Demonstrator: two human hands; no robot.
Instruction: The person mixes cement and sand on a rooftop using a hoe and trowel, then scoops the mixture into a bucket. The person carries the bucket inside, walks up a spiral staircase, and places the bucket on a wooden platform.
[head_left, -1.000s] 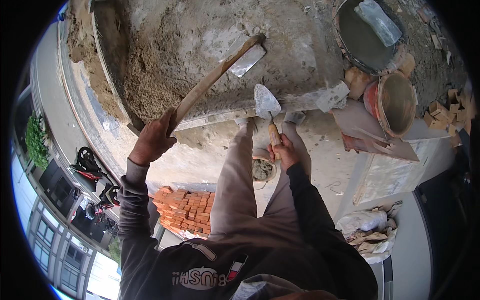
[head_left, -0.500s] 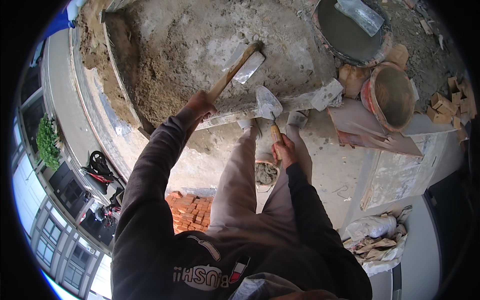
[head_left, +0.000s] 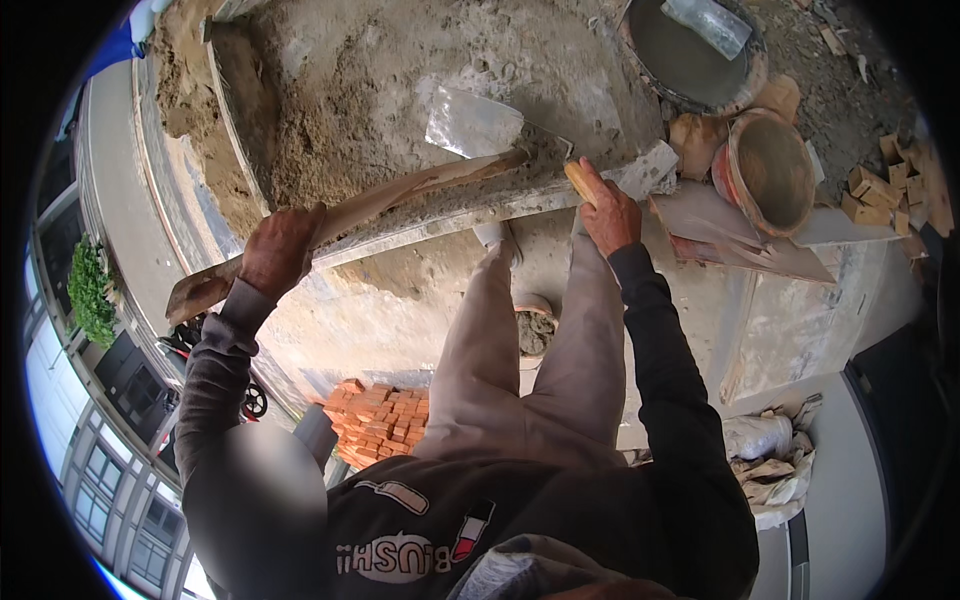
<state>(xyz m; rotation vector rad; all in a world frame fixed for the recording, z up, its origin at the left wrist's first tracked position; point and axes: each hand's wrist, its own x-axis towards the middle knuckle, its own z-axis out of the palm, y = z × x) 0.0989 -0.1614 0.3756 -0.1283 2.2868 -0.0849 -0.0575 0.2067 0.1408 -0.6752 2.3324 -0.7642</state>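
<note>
With the left hand [head_left: 278,248], has drawn back to the lower left over the last half second; now holds the wooden board [head_left: 410,190] more crosswise, far end nearer the body, near end showing past the wrist. With the right hand [head_left: 612,218], reaches farther forward and right, trowel [head_left: 580,184] swung from straight ahead to leftward, shank running toward a pale flat metal surface [head_left: 472,122].

Showing wooden board [head_left: 395,194] and trowel [head_left: 580,182]
Seeing the long board slanting from nine to twelve o'clock and, at one, the trowel's yellowish handle pointing toward eleven.
</note>
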